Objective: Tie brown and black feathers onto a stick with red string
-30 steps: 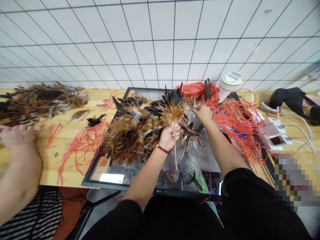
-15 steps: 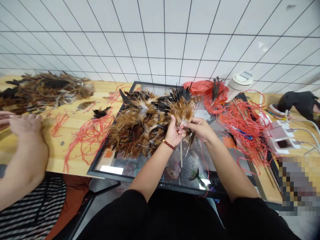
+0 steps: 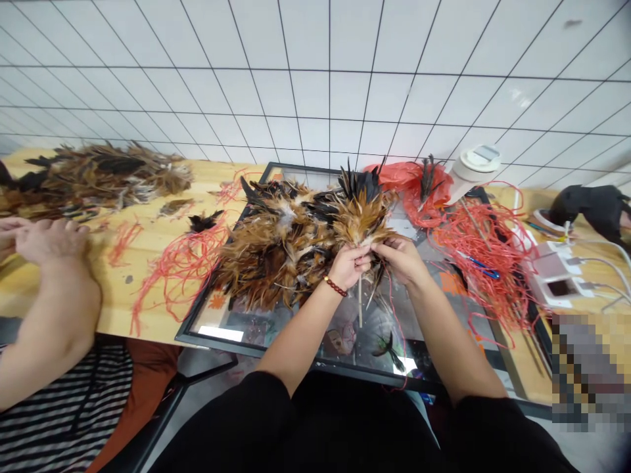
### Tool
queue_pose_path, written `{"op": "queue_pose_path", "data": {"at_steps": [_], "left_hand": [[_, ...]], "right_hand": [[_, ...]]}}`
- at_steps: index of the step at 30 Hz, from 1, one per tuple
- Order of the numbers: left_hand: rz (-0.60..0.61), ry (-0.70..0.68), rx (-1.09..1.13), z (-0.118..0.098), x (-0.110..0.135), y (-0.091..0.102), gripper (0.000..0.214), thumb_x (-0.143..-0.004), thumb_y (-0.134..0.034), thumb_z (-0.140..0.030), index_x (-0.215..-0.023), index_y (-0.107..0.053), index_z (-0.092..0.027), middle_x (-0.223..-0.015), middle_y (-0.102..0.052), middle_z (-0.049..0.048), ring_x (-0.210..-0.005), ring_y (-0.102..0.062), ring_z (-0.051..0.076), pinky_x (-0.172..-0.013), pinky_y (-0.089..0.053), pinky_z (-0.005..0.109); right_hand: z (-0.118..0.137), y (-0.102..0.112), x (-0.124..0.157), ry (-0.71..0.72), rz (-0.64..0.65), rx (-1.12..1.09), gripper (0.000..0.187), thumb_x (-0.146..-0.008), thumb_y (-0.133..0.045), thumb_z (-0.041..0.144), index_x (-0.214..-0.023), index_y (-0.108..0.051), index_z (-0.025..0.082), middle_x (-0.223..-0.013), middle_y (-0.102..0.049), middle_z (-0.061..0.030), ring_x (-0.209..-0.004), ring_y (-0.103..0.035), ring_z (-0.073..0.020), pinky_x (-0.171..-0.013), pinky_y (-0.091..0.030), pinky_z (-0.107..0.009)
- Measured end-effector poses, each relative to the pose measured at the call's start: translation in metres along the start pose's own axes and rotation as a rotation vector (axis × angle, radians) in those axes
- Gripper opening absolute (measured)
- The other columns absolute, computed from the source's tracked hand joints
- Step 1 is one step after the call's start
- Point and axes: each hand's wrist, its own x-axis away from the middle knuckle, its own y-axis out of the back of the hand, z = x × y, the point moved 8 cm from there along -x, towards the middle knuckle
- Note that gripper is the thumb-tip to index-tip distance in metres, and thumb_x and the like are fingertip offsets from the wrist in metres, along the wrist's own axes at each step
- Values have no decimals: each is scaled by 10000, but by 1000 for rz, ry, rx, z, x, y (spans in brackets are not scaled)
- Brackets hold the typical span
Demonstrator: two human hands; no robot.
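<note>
Brown and black feathers [image 3: 362,209] fan upward in a bundle around a thin pale stick [image 3: 360,305], like a small feather duster. My left hand [image 3: 351,266], with a dark red bead bracelet at the wrist, is closed on the stick just below the feathers. At the bundle's base, the fingers of my right hand [image 3: 401,259] pinch a thin red string [image 3: 398,309], which trails down over the table's front edge. Left of my hands lies a large heap of brown and black feathers [image 3: 276,249]. A small dark feather tuft [image 3: 390,351] rests on the glass nearer me.
Under my hands is a black-framed glass top [image 3: 315,368]. Tangled red strings [image 3: 486,263] with a blue tool [image 3: 478,266], a red plastic bag [image 3: 414,187], a white cup [image 3: 476,164] and white chargers [image 3: 559,272] stand right. At left is another person's hand [image 3: 52,240] near more feathers.
My left thumb has come down from the feathers to the binding point. My right hand has drawn slightly away to the right, with the string running from its fingers.
</note>
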Motion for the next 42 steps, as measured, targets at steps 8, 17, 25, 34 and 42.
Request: {"op": "queue_pose_path", "data": {"at_steps": [8,17,25,34,42], "left_hand": [[54,73,8,4,1,-4,276,-791,-723,-337,-757,-557,-120,-627,-478,-39,-405,-297,6,-367,-156,133],[47,78,36,12,1,-6,225,-862,-642,-231,-706,-528,-115,-575,-421,-50,-401,-303,10,-374,-174,125],[-9,39,-65,11,3,-5,326,-747,-765,-243,-617,-491,-122,-508,-388,-68,-390,-295,4,-369,-158,112],[41,130,-18,14,4,-7,120,-790,-543,-163,-739,-599,-70,-677,-582,35,-394,-285,1,-362,-176,125],[144,190,-12,14,9,-18,23,-757,-580,-110,-755,-558,-104,-662,-475,-23,-413,-245,-5,-368,-171,107]], "right_hand": [[2,7,-6,67,-1,167,287,-639,-800,392,-793,-710,167,-772,-708,-31,-716,-619,-165,-744,-492,-312],[9,10,-5,65,-46,100,358,-586,-835,424,-726,-617,177,-690,-636,7,-622,-537,-121,-619,-436,-263],[4,9,-2,93,-65,121,391,-574,-847,441,-719,-586,188,-634,-557,33,-593,-488,-107,-564,-398,-247],[13,10,3,83,-134,-4,381,-570,-845,423,-694,-560,203,-590,-572,35,-523,-521,-113,-528,-431,-260],[11,14,1,144,-161,88,336,-612,-809,400,-735,-580,189,-637,-554,38,-589,-494,-103,-591,-426,-254]]}}
